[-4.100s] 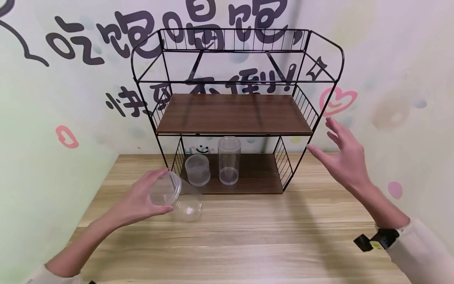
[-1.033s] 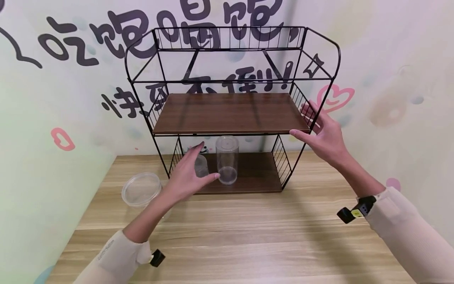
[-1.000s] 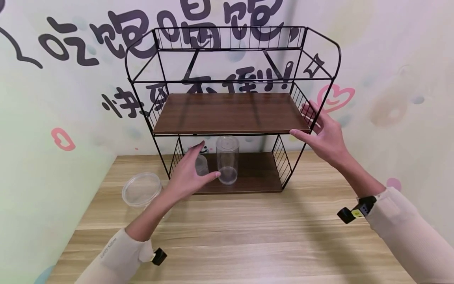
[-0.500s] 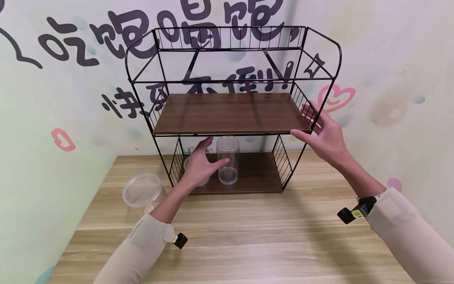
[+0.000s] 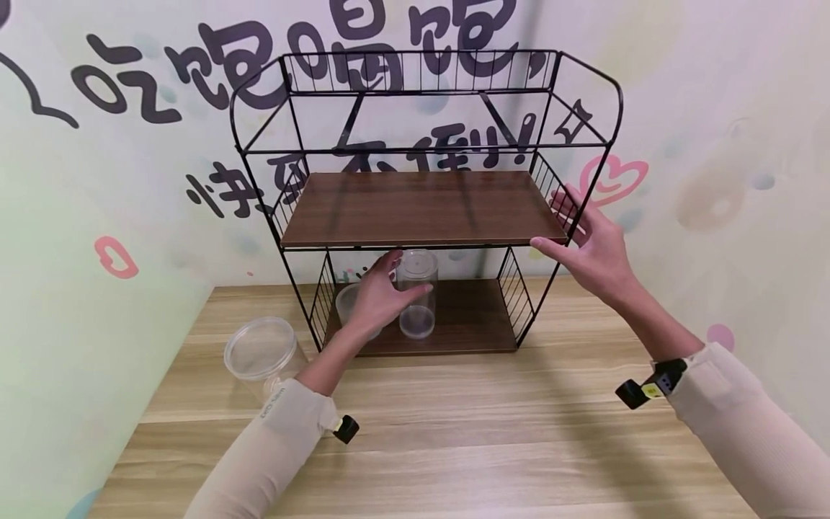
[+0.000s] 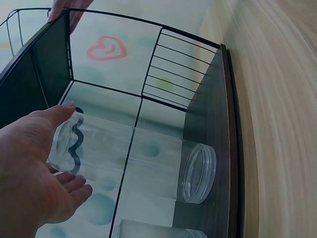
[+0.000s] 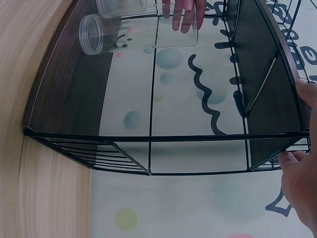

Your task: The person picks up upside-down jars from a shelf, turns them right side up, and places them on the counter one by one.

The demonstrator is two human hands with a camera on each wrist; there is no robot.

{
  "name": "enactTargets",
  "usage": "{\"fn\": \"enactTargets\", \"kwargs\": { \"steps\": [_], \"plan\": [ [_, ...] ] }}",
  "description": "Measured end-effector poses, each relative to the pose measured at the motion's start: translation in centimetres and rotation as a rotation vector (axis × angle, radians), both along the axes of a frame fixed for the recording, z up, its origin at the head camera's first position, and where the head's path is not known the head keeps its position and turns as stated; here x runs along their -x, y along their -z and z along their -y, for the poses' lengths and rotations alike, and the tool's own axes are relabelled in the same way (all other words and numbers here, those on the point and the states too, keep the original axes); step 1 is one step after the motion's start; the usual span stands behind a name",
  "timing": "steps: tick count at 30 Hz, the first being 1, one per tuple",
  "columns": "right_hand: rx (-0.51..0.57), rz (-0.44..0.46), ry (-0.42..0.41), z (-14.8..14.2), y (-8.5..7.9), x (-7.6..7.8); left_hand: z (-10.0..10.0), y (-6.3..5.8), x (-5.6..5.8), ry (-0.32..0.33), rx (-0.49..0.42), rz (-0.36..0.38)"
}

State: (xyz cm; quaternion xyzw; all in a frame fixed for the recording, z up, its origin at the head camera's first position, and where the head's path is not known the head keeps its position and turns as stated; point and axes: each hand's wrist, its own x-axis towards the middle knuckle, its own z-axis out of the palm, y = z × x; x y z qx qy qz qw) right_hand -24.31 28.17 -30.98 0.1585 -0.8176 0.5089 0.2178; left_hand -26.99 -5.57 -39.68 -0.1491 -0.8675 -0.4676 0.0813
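A tall clear plastic jar (image 5: 417,317) stands upright on the rack's lower board, a ridged ring at its lower end. My left hand (image 5: 379,295) is at its upper part, the thumb across the front and the other fingers stretched along its left side. In the left wrist view the jar's upper end (image 6: 101,144) lies between thumb and fingers. A shorter clear jar (image 5: 346,301) stands to the left, partly behind my left hand. My right hand (image 5: 596,252) grips the black wire rack (image 5: 586,191) at its right side, thumb on the middle board's front edge, fingers outside the side grid.
A wide clear jar (image 5: 259,349) stands on the wooden table (image 5: 454,432) left of the rack, partly behind my left sleeve. The middle brown board (image 5: 421,209) sits just above my left hand. A painted wall (image 5: 713,144) is close behind.
My left hand let go of the wide jar, now farther left on the table, and moved right to the tall jar. My right hand came in to grip the rack and has since stayed still.
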Motion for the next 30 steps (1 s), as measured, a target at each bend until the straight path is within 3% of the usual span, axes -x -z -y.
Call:
{"fn": "enactTargets", "kwargs": {
  "steps": [15, 23, 30],
  "plan": [
    [0.02, 0.006, -0.011, 0.0, 0.2, 0.0, -0.6, 0.6, 0.6, -0.006, -0.005, -0.089],
    [0.018, 0.01, -0.006, -0.1, 0.2, -0.1, -0.5, 0.3, 0.0, -0.016, -0.047, -0.076],
    [0.028, 0.006, -0.008, 0.0, 0.1, 0.0, -0.3, -0.2, -1.3, -0.004, -0.112, -0.058]
  ]
}}
